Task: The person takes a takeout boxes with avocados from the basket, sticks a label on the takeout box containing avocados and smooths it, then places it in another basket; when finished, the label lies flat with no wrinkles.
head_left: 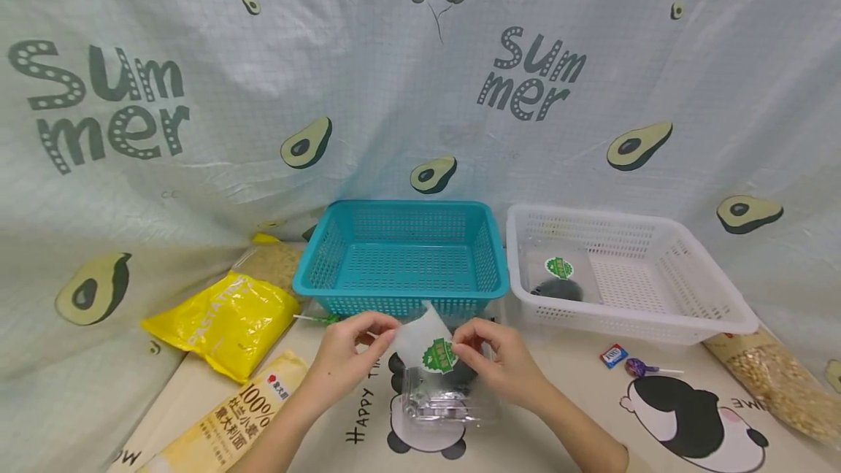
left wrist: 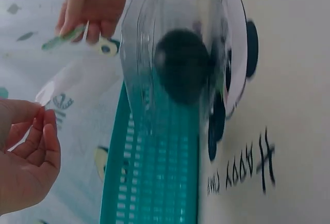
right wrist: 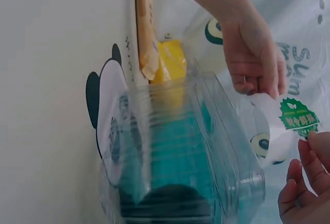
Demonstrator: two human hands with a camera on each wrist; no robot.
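Between my hands is a whitish, thin sticker backing sheet (head_left: 415, 338), with a green jagged-edged round sticker (right wrist: 299, 116) at its right side. My left hand (head_left: 351, 356) pinches the sheet's left edge between thumb and forefinger. The sticker's edge is pinched by the thumb and finger of my right hand (head_left: 496, 356); whether it is partly lifted from the sheet cannot be told. Just below, on the table, stands a clear plastic box (head_left: 440, 409). A dark round thing (left wrist: 183, 68) shows through its wall, too blurred to name.
Behind my hands stands a teal basket (head_left: 401, 296). The white basket (head_left: 631, 316) to its right holds another clear box with a green sticker (head_left: 559, 268). Yellow bags (head_left: 230, 320) and a pasta pack (head_left: 230, 422) lie left; a lollipop (head_left: 635, 367), small candy (head_left: 614, 356) and grain bag (head_left: 772, 378) right.
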